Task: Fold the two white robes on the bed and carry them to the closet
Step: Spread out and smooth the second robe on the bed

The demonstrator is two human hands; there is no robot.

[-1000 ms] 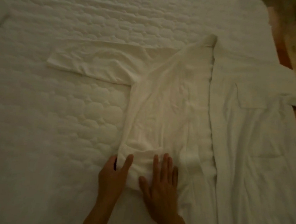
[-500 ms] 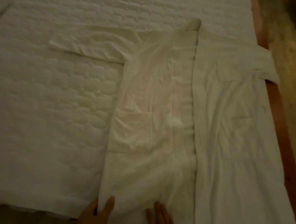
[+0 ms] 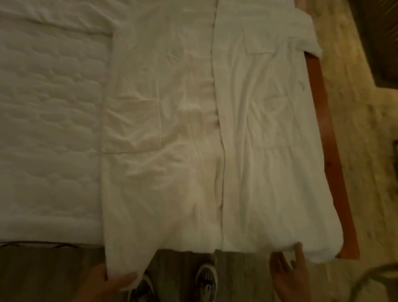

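Observation:
A white robe (image 3: 159,171) lies flat and lengthwise on the quilted bed (image 3: 42,116), front up. Its two panels meet along a middle line, and each has a pocket. The left panel's lower corner hangs past the foot of the bed. My left hand (image 3: 111,284) is shut on that hanging corner, thumb on top. The whiter right panel (image 3: 273,179) ends at the bed's corner. My right hand (image 3: 288,272) is open, with its fingertips touching that panel's lower hem. One sleeve (image 3: 305,33) drapes over the bed's right edge. Whether this is one robe or two, I cannot tell.
A reddish wooden bed rail (image 3: 324,136) runs along the right side, with pale patterned floor beyond it. My shoes (image 3: 205,281) stand on the wooden floor at the foot of the bed. A curved metal frame (image 3: 373,276) is at the lower right.
The view has drawn back to the foot of the bed. My left hand pulled the left panel's hem down past the edge. My right hand moved right to the other panel's hem.

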